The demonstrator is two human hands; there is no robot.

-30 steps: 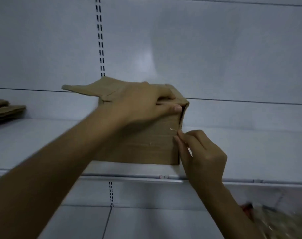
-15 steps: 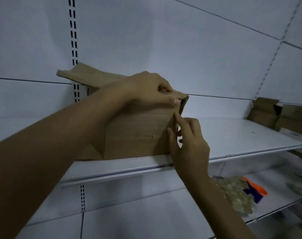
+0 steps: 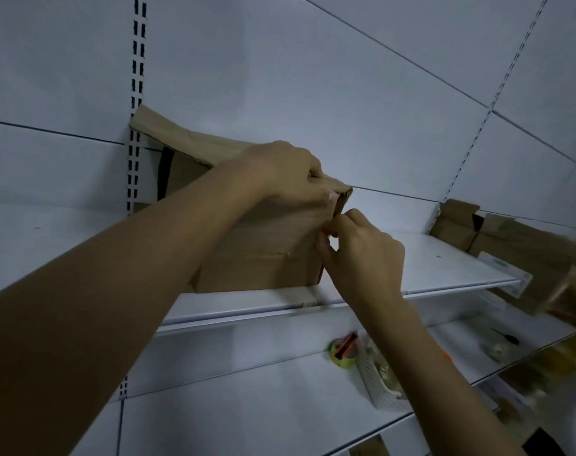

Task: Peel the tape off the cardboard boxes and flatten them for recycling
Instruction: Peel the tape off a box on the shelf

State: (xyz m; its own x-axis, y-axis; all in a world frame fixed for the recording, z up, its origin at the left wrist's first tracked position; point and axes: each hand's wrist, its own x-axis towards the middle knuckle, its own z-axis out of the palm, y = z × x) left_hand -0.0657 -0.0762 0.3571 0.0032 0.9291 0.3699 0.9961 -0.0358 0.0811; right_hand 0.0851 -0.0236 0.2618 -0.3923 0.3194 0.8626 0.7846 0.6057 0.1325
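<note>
The white metal shelf [image 3: 444, 258] carries the cardboard box [image 3: 263, 258] at its front edge, one flap raised at the back left. The box is matte brown corrugated board, creased and dented on its near face. The left hand [image 3: 286, 176] has its grip clamped over the top right corner. Just below, the right hand [image 3: 362, 255] has its grip pinched together at the right vertical edge, apparently on a tape end too thin to make out. A slow, low pull along the edge, with the box pressed down, should lift the tape without tearing the paper face.
</note>
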